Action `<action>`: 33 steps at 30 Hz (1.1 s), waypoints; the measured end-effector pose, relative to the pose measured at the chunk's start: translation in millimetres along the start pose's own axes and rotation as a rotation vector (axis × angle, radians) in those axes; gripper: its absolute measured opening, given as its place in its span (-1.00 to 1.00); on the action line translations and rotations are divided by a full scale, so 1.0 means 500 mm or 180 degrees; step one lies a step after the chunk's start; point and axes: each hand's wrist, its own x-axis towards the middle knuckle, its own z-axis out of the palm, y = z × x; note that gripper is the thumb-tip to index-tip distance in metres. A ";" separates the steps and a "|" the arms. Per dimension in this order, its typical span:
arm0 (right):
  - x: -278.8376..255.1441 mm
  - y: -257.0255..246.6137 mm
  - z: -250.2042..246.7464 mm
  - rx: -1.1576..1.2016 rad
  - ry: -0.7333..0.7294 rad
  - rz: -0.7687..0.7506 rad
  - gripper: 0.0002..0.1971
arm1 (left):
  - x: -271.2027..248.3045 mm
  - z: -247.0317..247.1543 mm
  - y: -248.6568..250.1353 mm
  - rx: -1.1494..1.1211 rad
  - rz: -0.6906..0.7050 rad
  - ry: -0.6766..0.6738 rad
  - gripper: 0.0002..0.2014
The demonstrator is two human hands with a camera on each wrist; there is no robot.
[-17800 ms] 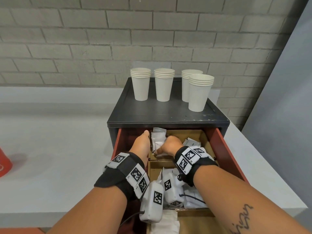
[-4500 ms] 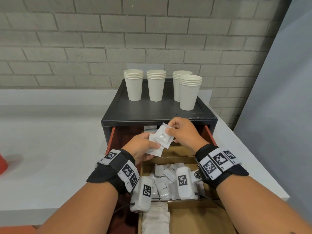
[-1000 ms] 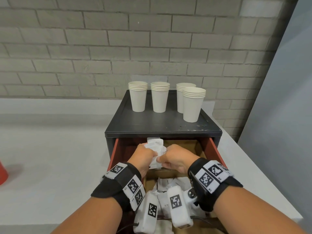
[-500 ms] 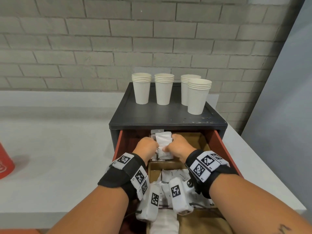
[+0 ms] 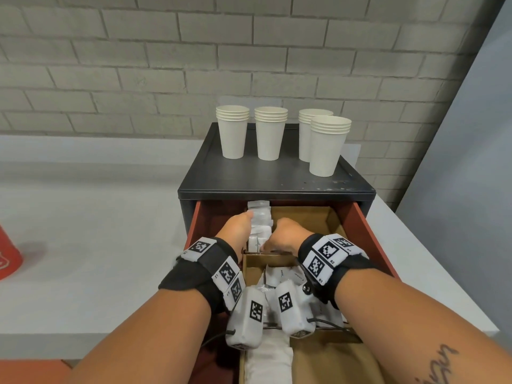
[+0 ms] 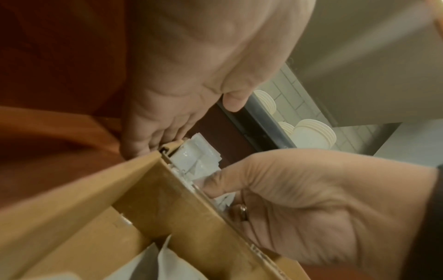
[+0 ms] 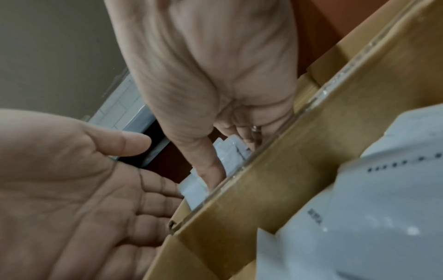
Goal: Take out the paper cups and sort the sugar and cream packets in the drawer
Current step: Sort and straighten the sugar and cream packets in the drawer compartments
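Observation:
A row of white packets (image 5: 260,225) stands on edge in the back-left cardboard compartment of the open red drawer (image 5: 368,239). My left hand (image 5: 240,226) lies flat against the row's left side with its fingers straight (image 7: 153,197). From the right, my right hand (image 5: 278,239) pinches the packets (image 7: 231,151) between thumb (image 7: 210,170) and curled fingers. The left wrist view shows the same packets (image 6: 191,157) behind the cardboard wall (image 6: 167,204). Several stacks of white paper cups (image 5: 232,134) stand on the black cabinet top (image 5: 277,178).
Loose white packets (image 5: 279,275) fill the middle compartment, and more lie at the front (image 5: 268,361). The back-right cardboard compartment (image 5: 304,217) shows only its bare floor. A white counter (image 5: 97,245) flanks the cabinet, with a red object (image 5: 8,259) at its left edge.
The bundle of packets held up above the drawer 4.5 s ago now sits down in the back-left compartment. Both hands have sunk lower into it over the last second.

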 end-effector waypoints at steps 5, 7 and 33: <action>0.007 -0.018 0.007 -0.0355 0.0032 -0.0170 -0.50 | -0.007 -0.001 0.001 -0.0031 0.0015 -0.0001 -0.40; 0.010 -0.025 0.009 -0.0453 0.0124 -0.0111 -0.48 | -0.007 -0.001 0.003 -0.0027 0.0008 0.0005 -0.40; 0.019 -0.042 0.031 0.0282 0.0081 -0.0005 -0.42 | -0.023 -0.001 0.019 0.0169 -0.0194 0.0135 -0.35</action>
